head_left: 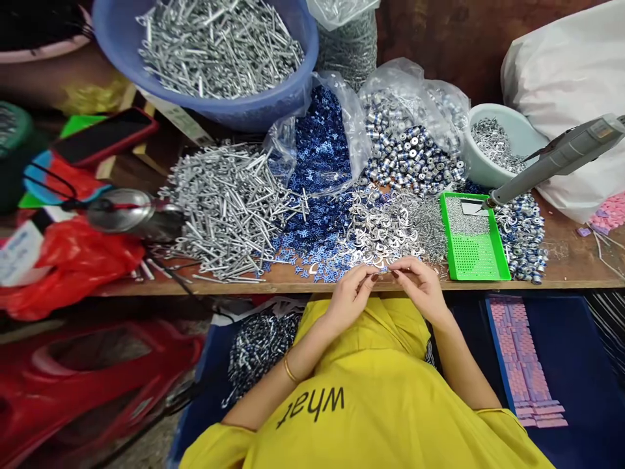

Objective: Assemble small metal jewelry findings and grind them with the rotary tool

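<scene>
At the front edge of the table my left hand (352, 290) and my right hand (422, 285) are close together, fingertips pinched. What they hold between them, a small piece, is too small to make out. Just behind the fingers lies a pile of small curved silver metal pieces (383, 228). Blue small flat parts (319, 241) spread to the left of it, and finer silver bits (427, 218) to the right. A green tray (505, 260) holding tiny silver pieces, with a white card in it, stands to the right of my right hand.
Silver metal rods (229, 208) are heaped at left, below a blue basin (205, 104) full of more. Bags of blue parts (322, 124) and blue-silver cylinders (415, 150) stand behind. A grey pen-shaped tool (556, 156) hangs over the tray. A red chair (97, 384) is at lower left.
</scene>
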A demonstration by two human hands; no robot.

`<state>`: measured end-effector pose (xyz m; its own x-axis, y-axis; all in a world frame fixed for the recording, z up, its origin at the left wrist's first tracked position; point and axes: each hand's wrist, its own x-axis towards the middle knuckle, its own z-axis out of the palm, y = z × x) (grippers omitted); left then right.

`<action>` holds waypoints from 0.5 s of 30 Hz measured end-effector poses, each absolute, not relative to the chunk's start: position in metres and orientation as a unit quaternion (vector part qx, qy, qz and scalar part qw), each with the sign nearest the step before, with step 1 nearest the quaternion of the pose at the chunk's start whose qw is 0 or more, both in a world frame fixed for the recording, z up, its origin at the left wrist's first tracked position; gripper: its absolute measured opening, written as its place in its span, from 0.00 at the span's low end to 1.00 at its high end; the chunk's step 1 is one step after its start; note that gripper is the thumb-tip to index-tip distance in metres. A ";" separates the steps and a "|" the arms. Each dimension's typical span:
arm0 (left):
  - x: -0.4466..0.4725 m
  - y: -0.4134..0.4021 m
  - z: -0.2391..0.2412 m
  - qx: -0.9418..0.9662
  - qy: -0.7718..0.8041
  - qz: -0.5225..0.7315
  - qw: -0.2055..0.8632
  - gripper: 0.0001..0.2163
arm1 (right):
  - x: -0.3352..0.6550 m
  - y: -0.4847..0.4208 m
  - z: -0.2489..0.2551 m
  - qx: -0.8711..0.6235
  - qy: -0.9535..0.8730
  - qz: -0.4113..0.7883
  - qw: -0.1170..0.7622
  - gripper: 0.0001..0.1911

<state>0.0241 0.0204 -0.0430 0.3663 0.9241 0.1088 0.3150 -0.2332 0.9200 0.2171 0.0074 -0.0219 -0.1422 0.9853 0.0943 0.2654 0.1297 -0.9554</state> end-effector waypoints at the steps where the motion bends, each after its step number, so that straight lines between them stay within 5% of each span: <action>1: 0.022 0.020 -0.043 0.704 0.441 0.351 0.431 0.10 | 0.216 0.008 -0.020 -0.501 -0.643 0.405 0.414 0.08; 8: 0.015 0.017 -0.046 0.702 0.436 0.348 0.442 0.10 | 0.199 0.014 -0.009 -0.436 -0.772 0.304 0.349 0.11; 15: -0.001 0.011 -0.037 0.641 0.470 0.394 0.461 0.09 | 0.184 0.027 -0.004 -0.463 -0.720 0.373 0.358 0.14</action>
<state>-0.0007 0.0114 -0.0366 0.2465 0.9665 0.0717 0.2387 -0.1322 0.9621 0.1840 0.0273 -0.0040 -0.3149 0.9339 0.1694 0.3999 0.2924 -0.8686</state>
